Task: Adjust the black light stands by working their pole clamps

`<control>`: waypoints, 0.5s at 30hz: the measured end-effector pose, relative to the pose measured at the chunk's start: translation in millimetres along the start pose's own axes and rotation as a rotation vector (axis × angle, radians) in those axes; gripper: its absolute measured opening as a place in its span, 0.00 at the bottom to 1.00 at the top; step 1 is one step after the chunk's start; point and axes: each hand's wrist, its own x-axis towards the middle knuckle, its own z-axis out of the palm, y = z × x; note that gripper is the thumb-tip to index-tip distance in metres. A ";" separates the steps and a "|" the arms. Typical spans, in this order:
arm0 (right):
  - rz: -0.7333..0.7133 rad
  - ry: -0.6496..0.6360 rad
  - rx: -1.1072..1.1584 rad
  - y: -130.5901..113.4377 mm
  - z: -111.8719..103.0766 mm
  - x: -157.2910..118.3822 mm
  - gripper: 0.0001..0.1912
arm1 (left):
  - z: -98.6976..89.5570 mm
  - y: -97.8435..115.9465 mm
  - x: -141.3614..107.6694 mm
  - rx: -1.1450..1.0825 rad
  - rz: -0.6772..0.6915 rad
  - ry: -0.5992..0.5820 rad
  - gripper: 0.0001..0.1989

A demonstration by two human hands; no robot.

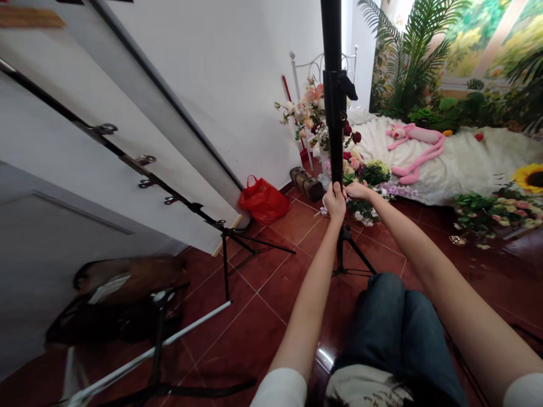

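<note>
Where left hand (335, 203) and right hand (358, 190) curl fingers round the stand pole (334, 135), open tiles (271, 282) alongside

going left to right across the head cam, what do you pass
dark bag → red plastic bag → black tripod stand → pink plush toy → sunflower

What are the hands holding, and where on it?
The left hand and right hand hold the black tripod stand by its pole, below the locking collar and above the legs.
</note>
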 end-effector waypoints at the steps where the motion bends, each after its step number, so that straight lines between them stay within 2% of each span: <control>1: -0.028 0.003 0.050 5.1 2.0 0.7 0.24 | 0.3 -0.3 0.0 0.002 0.002 0.007 0.33; 5: -0.165 0.087 0.228 16.1 13.4 -3.9 0.30 | 1.4 0.3 0.3 0.033 -0.007 0.050 0.34; 10: -0.391 0.343 0.475 14.3 37.0 -12.4 0.36 | 1.5 3.7 0.5 0.066 -0.023 0.052 0.35; 13: -0.370 0.505 0.491 15.8 44.3 -12.5 0.37 | 2.0 5.5 0.0 0.072 -0.041 0.040 0.37; 15: -0.311 0.511 0.374 18.2 38.6 -11.9 0.38 | 2.6 6.1 -0.1 0.076 -0.047 0.045 0.37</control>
